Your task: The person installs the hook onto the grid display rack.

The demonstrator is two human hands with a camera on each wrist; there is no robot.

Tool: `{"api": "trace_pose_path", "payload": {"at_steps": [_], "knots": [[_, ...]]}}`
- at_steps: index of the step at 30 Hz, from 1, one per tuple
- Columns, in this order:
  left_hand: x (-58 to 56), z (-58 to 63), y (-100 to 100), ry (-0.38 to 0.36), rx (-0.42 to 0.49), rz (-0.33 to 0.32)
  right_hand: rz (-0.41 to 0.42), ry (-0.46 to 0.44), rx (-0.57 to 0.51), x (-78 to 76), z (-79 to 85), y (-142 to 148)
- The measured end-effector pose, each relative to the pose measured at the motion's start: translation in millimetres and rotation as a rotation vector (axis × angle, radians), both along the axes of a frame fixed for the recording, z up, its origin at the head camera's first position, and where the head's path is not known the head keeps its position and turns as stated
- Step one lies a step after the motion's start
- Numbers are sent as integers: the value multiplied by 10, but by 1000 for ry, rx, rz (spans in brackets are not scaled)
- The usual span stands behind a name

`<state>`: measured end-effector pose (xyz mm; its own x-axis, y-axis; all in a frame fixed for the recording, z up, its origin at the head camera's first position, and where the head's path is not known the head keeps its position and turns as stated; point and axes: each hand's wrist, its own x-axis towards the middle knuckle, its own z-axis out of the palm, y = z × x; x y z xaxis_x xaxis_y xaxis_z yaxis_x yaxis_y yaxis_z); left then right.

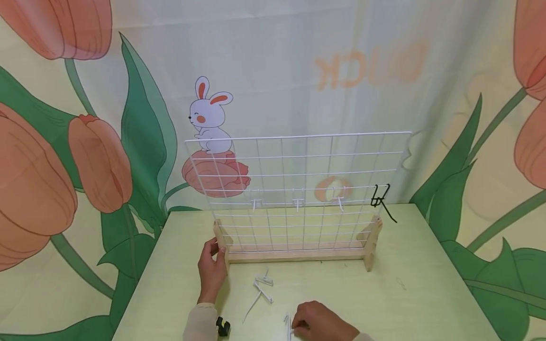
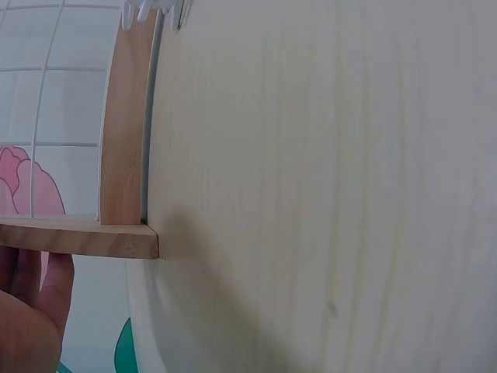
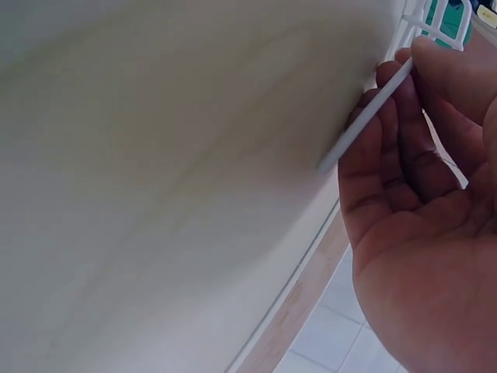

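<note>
A white wire grid panel [image 1: 294, 176] stands upright in a wooden stand [image 1: 294, 256]. My left hand [image 1: 212, 271] touches the outer side of the stand's left end piece [image 2: 78, 238]; in the left wrist view no finger wraps over it. Low in the head view, my right hand [image 1: 322, 322] holds a white wire hook [image 1: 287, 327]. The right wrist view has its straight prong [image 3: 365, 116] between thumb and fingers, with the wire back [image 3: 446, 27] beyond them. Three white hooks [image 1: 297, 202] hang in a row on the grid.
A black hook [image 1: 378, 201] hangs at the grid's right side, its prong jutting forward. Loose white hooks [image 1: 258, 291] lie on the pale table [image 1: 405, 284] between the hands. A small black object [image 1: 222, 327] is at the left sleeve. Behind hangs a printed curtain [image 1: 273, 71].
</note>
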<state>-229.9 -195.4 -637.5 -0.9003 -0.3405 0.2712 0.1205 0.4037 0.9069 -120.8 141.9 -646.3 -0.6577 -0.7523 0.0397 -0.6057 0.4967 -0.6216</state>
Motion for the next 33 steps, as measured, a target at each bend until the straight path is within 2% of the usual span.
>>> {"api": "trace_pose_path", "payload": {"at_steps": [8,12,21,27,33], "knots": [[16,-9,-5,-15,4,-15,-97,-169,-22,2,-39,-1],[17,-13,-8,-22,-4,-13,-132,-217,-63,10,-42,20],[9,-16,-19,-16,-11,-19,-203,-211,-153,6,43,64],[1,-7,-14,-21,-3,-17,-244,-87,-199,-40,113,66],[7,-8,-13,-23,-3,-12,-340,-48,-277,-71,251,38]]}}
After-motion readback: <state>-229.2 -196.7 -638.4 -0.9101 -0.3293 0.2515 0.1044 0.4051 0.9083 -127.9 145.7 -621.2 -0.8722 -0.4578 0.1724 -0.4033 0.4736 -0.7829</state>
